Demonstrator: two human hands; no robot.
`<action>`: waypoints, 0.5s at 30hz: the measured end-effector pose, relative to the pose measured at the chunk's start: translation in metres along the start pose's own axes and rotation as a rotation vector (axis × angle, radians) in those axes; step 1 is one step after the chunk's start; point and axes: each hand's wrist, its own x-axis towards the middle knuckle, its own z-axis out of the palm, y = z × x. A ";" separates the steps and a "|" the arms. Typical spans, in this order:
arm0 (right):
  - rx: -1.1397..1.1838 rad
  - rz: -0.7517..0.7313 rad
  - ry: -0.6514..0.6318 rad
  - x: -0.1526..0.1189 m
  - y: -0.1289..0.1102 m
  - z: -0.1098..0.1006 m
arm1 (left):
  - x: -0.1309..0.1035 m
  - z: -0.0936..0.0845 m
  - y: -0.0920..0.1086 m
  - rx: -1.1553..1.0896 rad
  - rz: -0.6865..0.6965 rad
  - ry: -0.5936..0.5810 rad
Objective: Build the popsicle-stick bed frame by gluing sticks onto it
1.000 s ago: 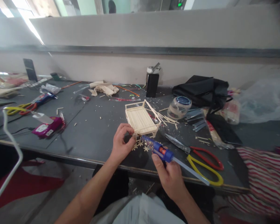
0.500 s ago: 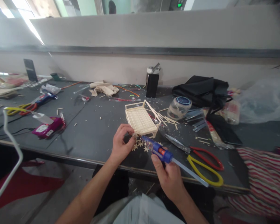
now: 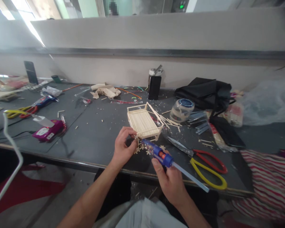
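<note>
My right hand is wrapped round a blue hot glue gun, with a long clear glue stick poking out of its back end. The nozzle points left, close to the fingertips of my left hand. Those fingers are pinched on a small pale wooden piece, partly hidden, at the near left corner of a small stick-built frame. The frame has a slatted bed and raised end rails. Under the glue gun's tip lie several flower-shaped wooden pieces, partly covered.
Large scissors with red and yellow handles lie right of the glue gun. Behind them are loose sticks, a clear jar, glue sticks and a black bag. A phone stands at the back; a purple power socket sits left.
The glue gun and my right hand have shifted slightly left, its back end swinging a little. My left hand stays pinched at the frame's corner.
</note>
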 end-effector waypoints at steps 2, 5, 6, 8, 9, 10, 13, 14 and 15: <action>0.009 0.004 -0.006 0.000 0.000 0.000 | 0.000 0.000 0.000 0.003 0.002 0.000; 0.020 0.025 -0.012 -0.002 0.002 -0.002 | -0.002 0.000 0.000 0.016 0.003 0.006; 0.023 0.032 -0.010 -0.004 0.003 -0.003 | -0.002 -0.001 0.001 0.021 0.001 0.010; 0.022 0.045 0.013 -0.008 0.004 -0.007 | -0.003 -0.005 0.002 0.037 -0.004 0.025; 0.021 0.054 0.030 -0.011 0.005 -0.009 | -0.001 -0.008 0.002 0.055 -0.004 0.033; 0.026 0.058 0.044 -0.013 0.005 -0.012 | 0.001 -0.012 0.002 0.082 -0.001 0.048; 0.084 0.085 0.064 -0.019 0.005 -0.018 | 0.019 -0.024 0.001 0.195 0.032 0.121; 0.111 0.100 0.067 -0.020 0.005 -0.020 | 0.027 -0.027 0.000 0.222 0.038 0.146; 0.133 0.113 0.072 -0.020 0.005 -0.021 | 0.036 -0.029 -0.002 0.247 0.043 0.164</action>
